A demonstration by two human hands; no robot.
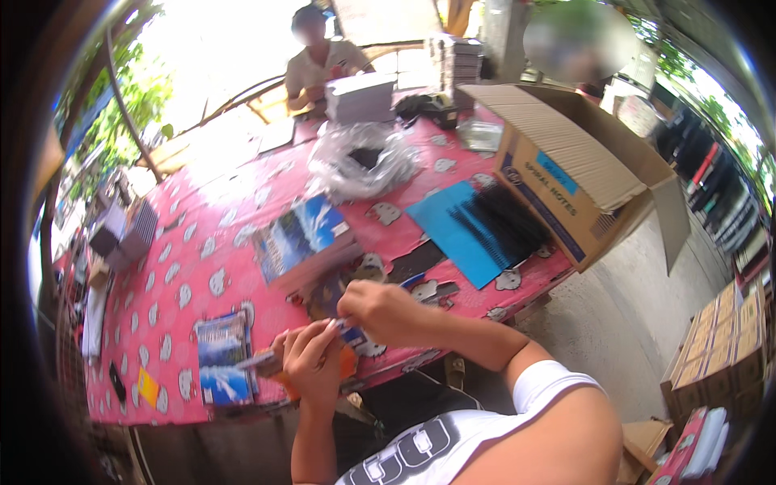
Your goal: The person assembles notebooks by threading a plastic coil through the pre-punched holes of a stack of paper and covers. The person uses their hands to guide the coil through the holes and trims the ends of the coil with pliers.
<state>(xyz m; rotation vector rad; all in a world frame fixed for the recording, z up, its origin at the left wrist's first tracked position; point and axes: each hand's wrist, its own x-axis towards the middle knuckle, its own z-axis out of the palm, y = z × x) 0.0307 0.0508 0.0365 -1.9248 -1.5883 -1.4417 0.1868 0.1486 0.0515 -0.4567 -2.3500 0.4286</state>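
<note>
Near the table's front edge, my left hand [311,362] is closed round a thin notebook [257,360], seen almost edge-on. My right hand [381,312] has its fingers pinched at the notebook's other end; what lies between them is hidden. Below the hands an orange sheet or cover [348,363] shows in part. Just beyond them stands a stack of notebooks with blue landscape covers [303,238]. To the left of my left hand lies a smaller pile of similar notebooks [224,360]. Black spiral binding coils [505,226] rest on a blue sheet [444,230] to the right.
A pink patterned cloth covers the table [182,287]. An open cardboard box [558,174] stands at its right edge. Farther back are a clear plastic bag [347,166], paper stacks [361,99] and a seated person [311,65]. More cartons [719,343] stand on the floor at right.
</note>
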